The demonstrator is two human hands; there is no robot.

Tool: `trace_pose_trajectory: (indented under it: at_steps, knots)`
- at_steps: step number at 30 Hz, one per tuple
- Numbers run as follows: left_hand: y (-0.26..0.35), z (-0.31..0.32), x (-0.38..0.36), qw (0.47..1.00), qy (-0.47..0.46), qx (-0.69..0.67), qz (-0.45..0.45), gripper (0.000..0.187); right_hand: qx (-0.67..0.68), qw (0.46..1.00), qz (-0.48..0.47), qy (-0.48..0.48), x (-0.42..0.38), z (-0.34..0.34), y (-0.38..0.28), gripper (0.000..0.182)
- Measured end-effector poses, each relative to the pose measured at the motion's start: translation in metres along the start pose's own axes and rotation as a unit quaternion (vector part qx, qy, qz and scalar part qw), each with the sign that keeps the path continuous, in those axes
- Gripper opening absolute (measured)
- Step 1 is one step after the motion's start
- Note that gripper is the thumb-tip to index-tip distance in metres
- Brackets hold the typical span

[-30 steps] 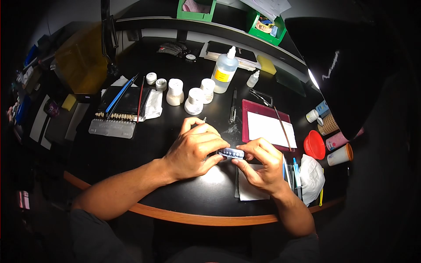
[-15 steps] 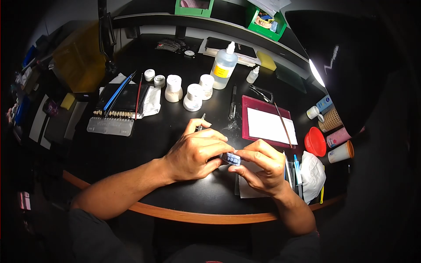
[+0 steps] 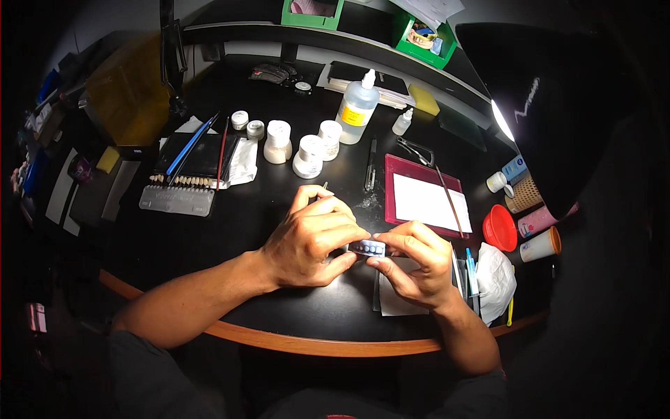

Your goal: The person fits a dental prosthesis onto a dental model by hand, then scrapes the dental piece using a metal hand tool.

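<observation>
1. The tooth model [image 3: 368,248], small and blue-grey, is held up over the table [image 3: 293,314] between both hands, its row of teeth facing the wearer.
2. The left hand [image 3: 310,241] has its fingers closed on the model's left end, thumb below and fingertips above.
3. The right hand [image 3: 421,262] pinches the other end between thumb and fingers, with only the model's thickness between them.
4. A slim tool [image 3: 325,186] pokes out above the left hand's knuckles; most of it is hidden, so what it is I cannot fairly tell.
5. Beyond the right hand lies a maroon tray [image 3: 390,202] bearing white paper [image 3: 427,204], with a thin brush [image 3: 451,199] across it.
6. Three white-capped jars [image 3: 308,157] stand beyond the left hand, near a yellow-labelled bottle [image 3: 357,110].
7. Right of the tray sits a red bowl [image 3: 500,229], near crumpled tissue [image 3: 496,276].
</observation>
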State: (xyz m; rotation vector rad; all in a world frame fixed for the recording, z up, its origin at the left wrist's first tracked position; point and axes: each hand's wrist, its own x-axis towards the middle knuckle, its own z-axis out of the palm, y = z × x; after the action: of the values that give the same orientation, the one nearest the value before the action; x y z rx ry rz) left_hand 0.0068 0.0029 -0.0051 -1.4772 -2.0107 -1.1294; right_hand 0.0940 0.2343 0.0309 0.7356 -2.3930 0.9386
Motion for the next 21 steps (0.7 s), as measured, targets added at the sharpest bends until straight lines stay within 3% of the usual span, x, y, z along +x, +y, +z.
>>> trace_pose_trajectory:
  at_steps: [21]
  knots:
    - [0.0018,-0.0024,0.0000,1.000,0.004,0.017,-0.009,0.026,-0.018,0.999,0.014,-0.024,-0.0010,0.0011,0.0017,0.033]
